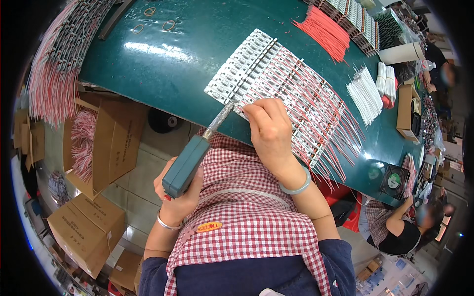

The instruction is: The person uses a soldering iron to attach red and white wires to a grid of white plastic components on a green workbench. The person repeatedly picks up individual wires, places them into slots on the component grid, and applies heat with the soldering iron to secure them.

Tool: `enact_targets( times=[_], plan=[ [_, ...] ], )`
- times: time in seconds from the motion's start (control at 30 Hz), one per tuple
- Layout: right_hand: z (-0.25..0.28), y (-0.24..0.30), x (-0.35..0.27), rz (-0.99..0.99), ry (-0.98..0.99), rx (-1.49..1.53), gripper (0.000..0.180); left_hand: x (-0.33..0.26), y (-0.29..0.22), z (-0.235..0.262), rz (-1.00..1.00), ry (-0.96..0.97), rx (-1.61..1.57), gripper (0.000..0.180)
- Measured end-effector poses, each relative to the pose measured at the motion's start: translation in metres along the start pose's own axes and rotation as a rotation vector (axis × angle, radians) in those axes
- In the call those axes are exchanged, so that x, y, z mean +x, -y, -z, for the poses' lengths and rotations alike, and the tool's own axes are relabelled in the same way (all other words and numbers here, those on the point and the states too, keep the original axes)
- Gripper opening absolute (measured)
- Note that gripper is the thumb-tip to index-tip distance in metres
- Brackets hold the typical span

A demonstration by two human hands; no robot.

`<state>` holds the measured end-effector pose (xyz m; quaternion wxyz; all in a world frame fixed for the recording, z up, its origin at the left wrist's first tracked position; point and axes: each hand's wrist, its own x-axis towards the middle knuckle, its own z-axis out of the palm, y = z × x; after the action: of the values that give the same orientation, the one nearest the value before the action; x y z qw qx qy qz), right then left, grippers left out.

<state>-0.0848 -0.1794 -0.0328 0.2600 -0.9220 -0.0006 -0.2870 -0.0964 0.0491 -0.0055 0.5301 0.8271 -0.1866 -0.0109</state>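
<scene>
My left hand (178,206) is wrapped round a green soldering gun (186,165). Its metal barrel slants up to the near left edge of a panel of small white parts (245,61) on the table. Close beside the tip, my right hand (272,132) is closed in a pinch over that edge. What its fingertips hold is too small to make out. Rows of red and white wires (328,106) run across the panel's right part and hang past its right edge.
The green table (192,79) carries red wires (323,32), white wires (364,96), stacked panels (353,19) and several rubber bands (169,25). Wired panels (57,64) pile up at left, above cardboard boxes (89,227). A small fan (393,180) stands right, near another person (395,224).
</scene>
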Motion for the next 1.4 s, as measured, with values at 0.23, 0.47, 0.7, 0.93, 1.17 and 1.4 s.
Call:
enact_targets(
  times=[0.23,0.47,0.7,0.93,1.17,1.4],
  plan=[
    [-0.003,0.007,-0.005,-0.067,-0.027,0.103,0.018,-0.009,0.006,0.002,0.067,-0.039,-0.036,0.023],
    [-0.007,0.007,-0.004,-0.046,-0.019,0.049,0.017,-0.009,0.005,0.003,0.031,-0.027,-0.027,0.021],
    [-0.009,0.006,-0.005,-0.016,-0.015,0.025,0.016,-0.008,0.005,0.005,0.006,-0.010,0.005,0.019],
    [-0.009,0.005,-0.006,0.002,-0.018,0.017,0.016,-0.010,0.004,0.005,0.026,0.009,-0.004,0.018],
    [-0.011,0.004,-0.005,0.008,-0.020,0.030,0.017,-0.010,0.006,0.005,0.004,0.008,0.022,0.016],
    [-0.013,0.002,-0.005,0.016,-0.019,0.040,0.018,-0.007,0.006,0.005,-0.031,0.007,0.046,0.013]
  ],
)
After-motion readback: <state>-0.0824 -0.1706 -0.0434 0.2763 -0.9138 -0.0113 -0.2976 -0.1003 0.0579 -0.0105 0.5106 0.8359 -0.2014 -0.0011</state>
